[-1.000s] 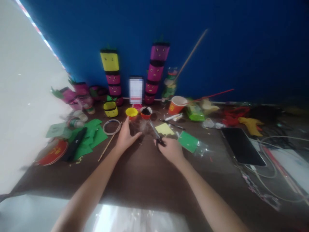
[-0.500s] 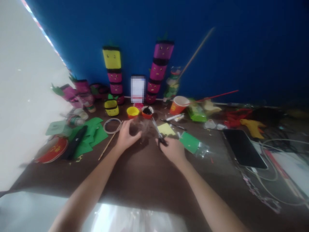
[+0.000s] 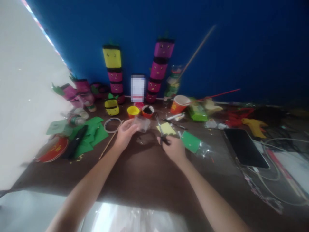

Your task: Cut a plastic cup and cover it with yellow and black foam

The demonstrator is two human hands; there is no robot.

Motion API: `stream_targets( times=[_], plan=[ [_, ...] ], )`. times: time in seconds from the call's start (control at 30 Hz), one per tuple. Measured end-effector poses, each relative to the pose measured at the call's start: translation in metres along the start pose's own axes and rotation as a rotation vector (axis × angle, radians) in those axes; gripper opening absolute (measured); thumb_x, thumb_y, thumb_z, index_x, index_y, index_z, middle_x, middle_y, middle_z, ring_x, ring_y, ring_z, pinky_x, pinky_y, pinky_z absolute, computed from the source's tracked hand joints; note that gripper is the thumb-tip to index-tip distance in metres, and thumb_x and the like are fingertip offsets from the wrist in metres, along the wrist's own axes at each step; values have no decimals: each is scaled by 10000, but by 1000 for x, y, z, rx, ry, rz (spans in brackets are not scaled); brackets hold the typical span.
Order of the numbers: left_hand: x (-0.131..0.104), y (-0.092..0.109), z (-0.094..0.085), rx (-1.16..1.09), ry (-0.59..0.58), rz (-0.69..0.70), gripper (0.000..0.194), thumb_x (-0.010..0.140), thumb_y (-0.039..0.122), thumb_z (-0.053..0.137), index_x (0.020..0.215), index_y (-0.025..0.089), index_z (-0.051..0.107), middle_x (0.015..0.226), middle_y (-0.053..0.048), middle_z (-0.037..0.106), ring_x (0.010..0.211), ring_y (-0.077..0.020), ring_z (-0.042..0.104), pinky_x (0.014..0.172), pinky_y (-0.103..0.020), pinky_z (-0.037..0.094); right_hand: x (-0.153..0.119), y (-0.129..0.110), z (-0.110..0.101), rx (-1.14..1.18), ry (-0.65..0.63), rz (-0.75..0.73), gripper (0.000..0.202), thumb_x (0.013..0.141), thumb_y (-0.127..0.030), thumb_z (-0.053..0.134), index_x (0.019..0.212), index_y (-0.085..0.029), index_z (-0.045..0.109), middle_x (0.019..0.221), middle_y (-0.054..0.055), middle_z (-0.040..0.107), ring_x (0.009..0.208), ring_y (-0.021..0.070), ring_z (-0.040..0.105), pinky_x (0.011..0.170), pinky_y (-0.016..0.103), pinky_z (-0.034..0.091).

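My left hand (image 3: 126, 132) is closed on a clear plastic piece (image 3: 144, 125), held above the table; it is blurred and could be a cut section of a bottle. Below it lies a faint curved clear strip (image 3: 143, 140). In my right hand (image 3: 174, 147) is a pair of scissors (image 3: 162, 131), the handles in my fingers and the blades pointing away from me, slightly apart. The blades reach over a yellow paper piece (image 3: 170, 129) and do not touch the plastic. Beside my left wrist are a roll of tape (image 3: 106, 126) and a thin stick (image 3: 107, 146).
Small yellow (image 3: 133, 111) and red (image 3: 147, 112) cups stand behind the plastic. Left are green sheets (image 3: 95, 138) and a black marker-like object (image 3: 77, 141). A paper cup (image 3: 179, 104), green card (image 3: 190, 141) and tablet (image 3: 246, 148) lie right. Purple box stacks (image 3: 159, 69) line the blue wall.
My left hand's fingers have closed in, and the clear plastic has turned and shows more plainly. The scissors have moved slightly right, away from it, and their blades have parted a little.
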State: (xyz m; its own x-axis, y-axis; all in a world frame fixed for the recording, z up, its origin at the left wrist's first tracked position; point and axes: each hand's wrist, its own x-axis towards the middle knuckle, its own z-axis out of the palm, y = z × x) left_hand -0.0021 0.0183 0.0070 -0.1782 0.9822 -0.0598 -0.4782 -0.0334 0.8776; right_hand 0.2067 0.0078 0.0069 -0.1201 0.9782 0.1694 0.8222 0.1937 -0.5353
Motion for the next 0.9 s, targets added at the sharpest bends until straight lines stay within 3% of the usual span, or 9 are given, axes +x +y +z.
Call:
stream_targets(
  times=[0.53, 0.9],
  plan=[
    [1, -2, -4, -82, -49, -18, 418, 600, 345, 779, 937, 156, 619, 1008, -77, 681, 939, -224, 662, 953, -418, 457, -2, -3, 0, 86, -60, -18, 450, 758, -545, 503, 490, -183, 505, 453, 18, 541, 451, 121, 456, 458, 222, 275],
    [7, -9, -13, -36, -75, 22, 505, 634, 536, 710, 978, 196, 564, 1072, -92, 648, 1026, -247, 629, 964, -444, 441, -3, -5, 0, 60, -53, -48, 464, 763, -554, 491, 480, -187, 500, 439, 16, 534, 428, 115, 441, 462, 225, 275]
  ],
)
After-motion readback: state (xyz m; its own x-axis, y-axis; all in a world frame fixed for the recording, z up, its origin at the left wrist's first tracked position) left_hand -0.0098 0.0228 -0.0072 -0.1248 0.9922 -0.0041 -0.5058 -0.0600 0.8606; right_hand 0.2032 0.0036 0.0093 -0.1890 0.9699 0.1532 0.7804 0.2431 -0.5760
